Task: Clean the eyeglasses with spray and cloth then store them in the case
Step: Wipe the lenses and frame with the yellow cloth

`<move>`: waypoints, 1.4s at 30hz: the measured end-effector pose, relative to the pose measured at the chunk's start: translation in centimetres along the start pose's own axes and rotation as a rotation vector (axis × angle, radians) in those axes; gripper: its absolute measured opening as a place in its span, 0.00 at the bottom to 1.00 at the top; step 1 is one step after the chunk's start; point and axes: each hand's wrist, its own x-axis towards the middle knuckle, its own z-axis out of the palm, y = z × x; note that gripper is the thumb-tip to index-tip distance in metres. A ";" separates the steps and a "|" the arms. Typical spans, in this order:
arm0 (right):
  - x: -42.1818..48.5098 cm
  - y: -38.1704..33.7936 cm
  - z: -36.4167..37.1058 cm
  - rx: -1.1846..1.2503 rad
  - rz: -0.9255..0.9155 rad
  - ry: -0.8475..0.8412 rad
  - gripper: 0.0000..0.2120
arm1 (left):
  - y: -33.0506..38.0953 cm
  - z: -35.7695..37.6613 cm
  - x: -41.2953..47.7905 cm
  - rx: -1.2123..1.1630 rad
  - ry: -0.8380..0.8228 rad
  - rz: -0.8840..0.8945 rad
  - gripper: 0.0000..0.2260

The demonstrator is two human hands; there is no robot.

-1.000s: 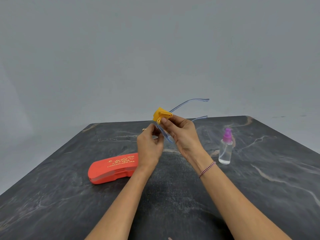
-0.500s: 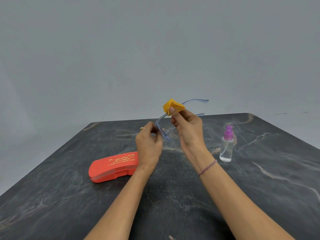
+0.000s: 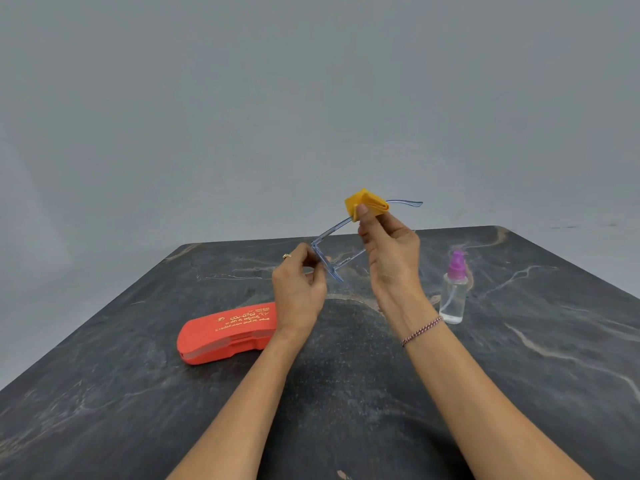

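right hand [image 3: 391, 258] pinching the yellow cloth [image 3: 367, 204] has slid it from the hinge nearly to the temple tip, left hand [image 3: 299, 292] pinches the eyeglasses [image 3: 327, 265] front, held mid-air, so wiping looks almost done, red case [image 3: 228, 332] next

A dark stone-look table [image 3: 138, 410] (black-grey with pale and rust-coloured veins) fills the lower half of the view, narrowing toward its far edge; two things lie directly on it, well apart. On the left part a red-orange eyeglass case [image 3: 227, 332] lies flat and closed, with gold lettering on its lid; on the right part a clear spray bottle [image 3: 453, 296] stands upright, with a purple pump top and clear liquid in its lower part.
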 end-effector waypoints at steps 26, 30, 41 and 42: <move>1.5 -1.2 -1.5 0.403 0.030 0.151 0.03 | -1.1 -0.2 0.4 0.028 -0.004 -0.014 0.07; 1.5 -1.4 -1.7 0.438 0.015 0.165 0.04 | -1.2 -0.4 0.5 0.030 0.010 -0.018 0.06; 0.6 -0.8 -0.8 0.318 0.057 0.065 0.04 | -0.8 -0.6 0.4 0.005 0.003 -0.007 0.07; 0.7 -1.0 -0.9 0.339 0.048 0.086 0.04 | -0.8 -0.5 0.4 0.003 0.001 -0.005 0.07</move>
